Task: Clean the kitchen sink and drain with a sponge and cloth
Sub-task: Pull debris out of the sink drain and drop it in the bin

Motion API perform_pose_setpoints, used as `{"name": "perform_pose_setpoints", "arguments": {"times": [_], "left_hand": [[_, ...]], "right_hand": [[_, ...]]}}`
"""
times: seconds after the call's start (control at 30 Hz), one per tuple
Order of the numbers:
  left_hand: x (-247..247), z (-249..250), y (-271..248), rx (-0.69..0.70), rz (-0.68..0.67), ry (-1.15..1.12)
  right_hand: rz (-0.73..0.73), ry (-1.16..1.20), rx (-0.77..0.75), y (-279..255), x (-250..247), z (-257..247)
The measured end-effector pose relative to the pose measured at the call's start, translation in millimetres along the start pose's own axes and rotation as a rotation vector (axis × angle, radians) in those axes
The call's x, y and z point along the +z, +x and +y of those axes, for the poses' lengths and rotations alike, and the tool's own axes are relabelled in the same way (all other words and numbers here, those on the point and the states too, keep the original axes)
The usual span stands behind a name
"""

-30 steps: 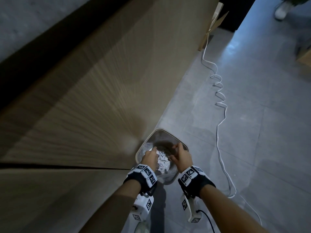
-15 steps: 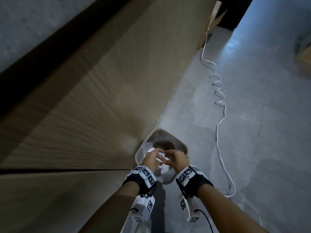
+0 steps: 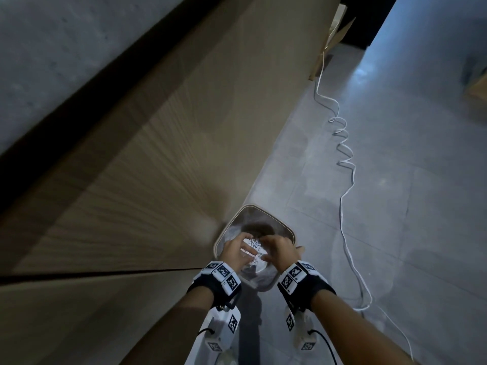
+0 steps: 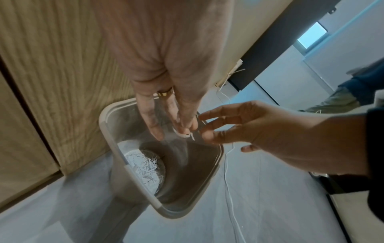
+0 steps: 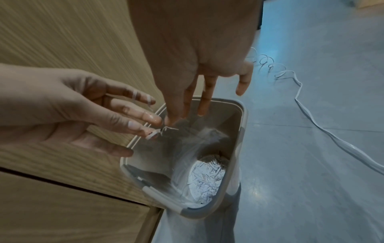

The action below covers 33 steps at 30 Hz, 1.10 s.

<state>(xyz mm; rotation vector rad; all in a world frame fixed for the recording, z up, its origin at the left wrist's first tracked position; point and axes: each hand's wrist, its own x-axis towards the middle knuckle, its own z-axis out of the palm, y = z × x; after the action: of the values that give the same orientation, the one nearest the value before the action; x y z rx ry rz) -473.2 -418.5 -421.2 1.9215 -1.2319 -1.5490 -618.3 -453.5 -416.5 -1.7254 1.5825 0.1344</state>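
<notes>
No sink, sponge or cloth is in view. A pale lined waste bin (image 3: 263,208) (image 4: 104,125) (image 5: 243,115) stands on the floor against a cabinet, with white shredded scraps (image 4: 145,169) (image 5: 207,177) at its bottom. Both hands hover over its mouth. My left hand (image 3: 234,248) (image 4: 170,121) (image 5: 104,108) has straight, wet fingers with white strips (image 4: 184,135) (image 5: 152,134) stuck to them. My right hand (image 3: 279,248) (image 4: 239,128) (image 5: 187,102) points its straight fingers down, the tips touching the left fingertips at a strip. Neither hand holds anything.
A wood-grain cabinet front (image 3: 131,154) runs along the left, close beside the bin. A white cable (image 3: 345,180) snakes over the grey tiled floor (image 3: 395,233) to the right. Another person's leg (image 4: 343,98) shows at the far right of the left wrist view.
The hands were apart at the bin's rim with the scraps showing between them. They have come together, and the right fingers now reach the left fingertips.
</notes>
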Motion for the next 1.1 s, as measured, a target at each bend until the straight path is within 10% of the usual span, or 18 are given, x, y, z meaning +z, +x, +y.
{"name": "perform_pose_setpoints", "arguments": {"times": [1.1], "left_hand": [[-2, 0, -2, 0.069, 0.102, 0.075]], "right_hand": [[-0.026, 0.038, 0.058, 6, -1, 7]]}}
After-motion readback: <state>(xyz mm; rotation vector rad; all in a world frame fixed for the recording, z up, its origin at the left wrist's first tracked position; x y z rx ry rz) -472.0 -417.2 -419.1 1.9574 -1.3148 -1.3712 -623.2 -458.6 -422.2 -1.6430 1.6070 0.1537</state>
